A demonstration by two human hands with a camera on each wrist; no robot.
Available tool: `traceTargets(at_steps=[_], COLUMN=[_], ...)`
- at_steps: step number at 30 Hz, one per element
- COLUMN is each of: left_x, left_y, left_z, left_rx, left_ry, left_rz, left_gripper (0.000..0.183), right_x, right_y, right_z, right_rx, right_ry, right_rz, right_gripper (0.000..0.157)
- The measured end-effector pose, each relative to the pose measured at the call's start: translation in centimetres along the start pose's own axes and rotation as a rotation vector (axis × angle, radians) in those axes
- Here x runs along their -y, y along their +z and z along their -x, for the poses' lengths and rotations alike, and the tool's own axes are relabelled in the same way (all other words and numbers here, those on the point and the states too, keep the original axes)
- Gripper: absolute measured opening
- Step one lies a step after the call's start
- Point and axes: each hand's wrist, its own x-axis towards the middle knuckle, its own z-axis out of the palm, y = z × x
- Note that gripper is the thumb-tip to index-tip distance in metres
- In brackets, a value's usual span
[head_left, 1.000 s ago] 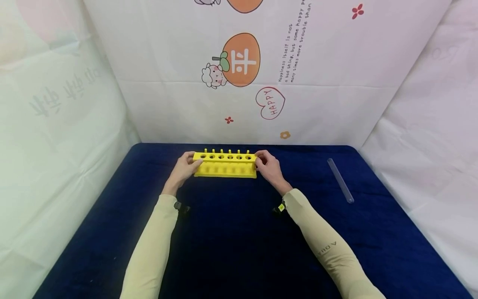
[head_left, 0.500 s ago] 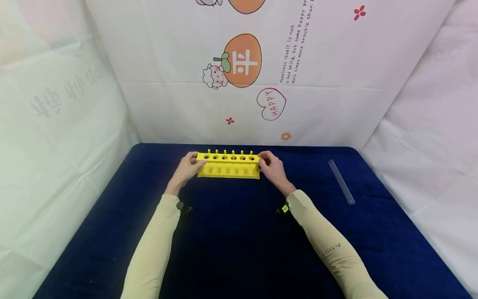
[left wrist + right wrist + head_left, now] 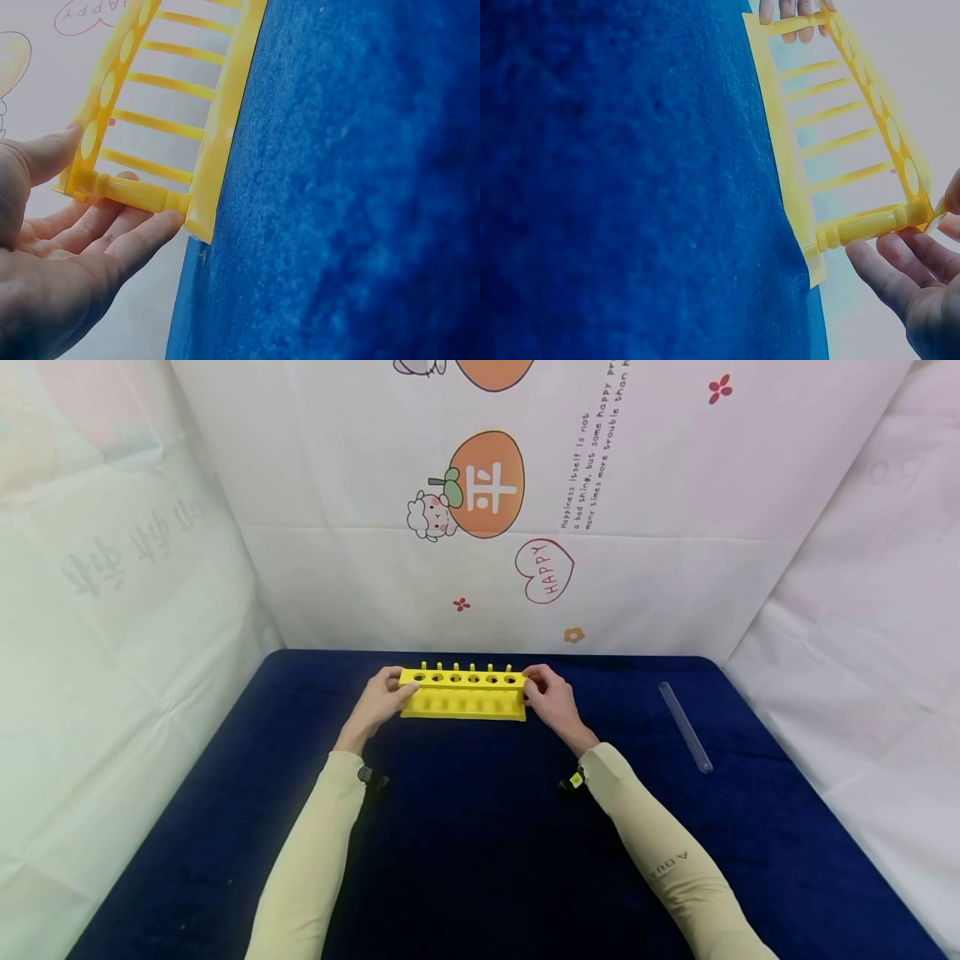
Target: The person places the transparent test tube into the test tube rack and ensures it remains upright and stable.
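Note:
A yellow test tube rack [image 3: 462, 703] stands upright near the back of the blue-covered table, with a row of round holes along its top and several pegs behind. My left hand [image 3: 378, 703] grips its left end, thumb on the top bar and fingers around the end post, as the left wrist view shows on the rack [image 3: 135, 191]. At the other end my right hand [image 3: 553, 700] holds the top corner, its fingers against the end post of the rack [image 3: 866, 225]. No tube sits in the holes. Off to the right lies a clear test tube [image 3: 686, 727].
Dark blue cloth [image 3: 465, 843] covers the table. A white printed sheet [image 3: 337, 585] hangs close behind the back edge, and more white sheets stand at the left and right sides.
The rack has shifted slightly to the right along the table, with both hands moving along and keeping their hold. The clear test tube has stayed in place.

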Motion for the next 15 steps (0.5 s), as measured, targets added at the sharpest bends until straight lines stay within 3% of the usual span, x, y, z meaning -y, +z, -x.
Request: traceTargets(at_steps=[15], left_x=[-0.05], left_y=[0.58], left_z=[-0.2], left_rx=[0.003], left_ry=[0.004], left_rz=[0.015], left_gripper=[0.068], right_x=[-0.39], right_y=[-0.68], right_z=[-0.06], right_rx=[-0.016], right_ry=[0.002], right_rz=[-0.019], right_gripper=[0.026])
